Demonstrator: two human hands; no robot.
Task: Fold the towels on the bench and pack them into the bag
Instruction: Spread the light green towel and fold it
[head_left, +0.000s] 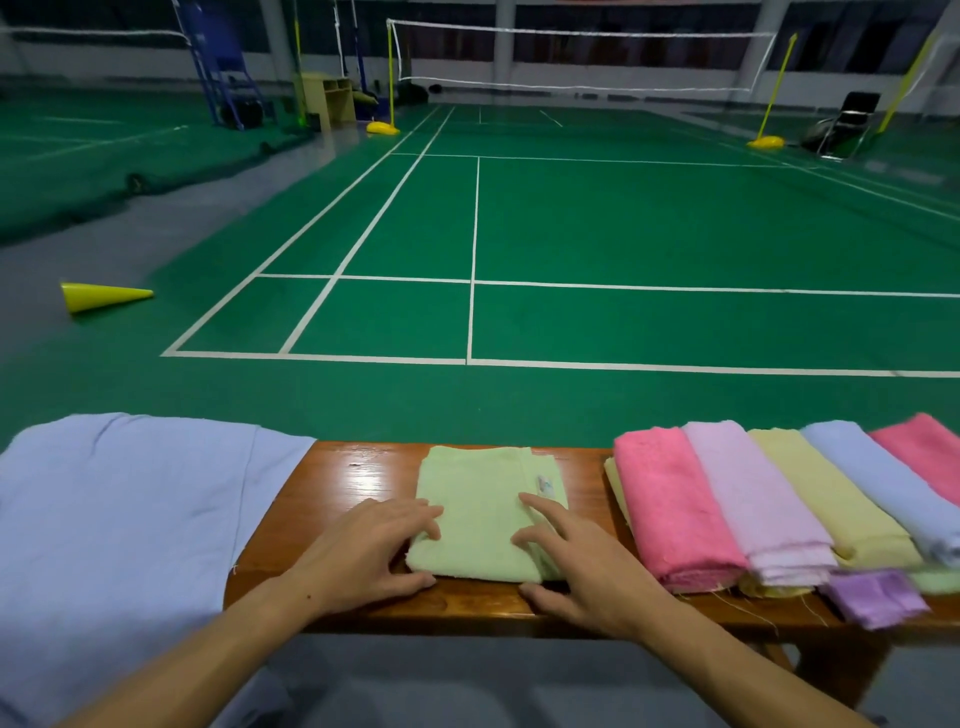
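Head view showed both forearms reaching in from the bottom edge toward the middle of the wooden counter (332, 499). At lower centre lay a folded light-green towel (478, 514), flat on the wood. The left hand (363, 551) rested palm down at the towel's left edge, its fingers spread and nearly straight, their tips lying on the cloth while the thumb sat on the wood by the near corner. The right hand (576, 561) lay at the towel's right side in a like pose, fingers apart and only gently bent, pressing the cloth, thumb on the counter. Neither hand's grip closed round anything.

At lower right, a row of folded towels (769, 499) lay side by side on the counter, touching one another: pink, lilac, pale yellow, light blue and another pink at the frame's edge. A small purple cloth (872, 597) hung over the near edge beneath them. At lower left, a wide pale-blue fabric (114, 519) covered that end of the counter; whether it was the bag could not be told.

Beyond the counter spread a green court floor (623, 223) with white lines, a yellow cone (98, 296) lying on its side at middle left, and a net (571, 57) across the upper part of the frame.
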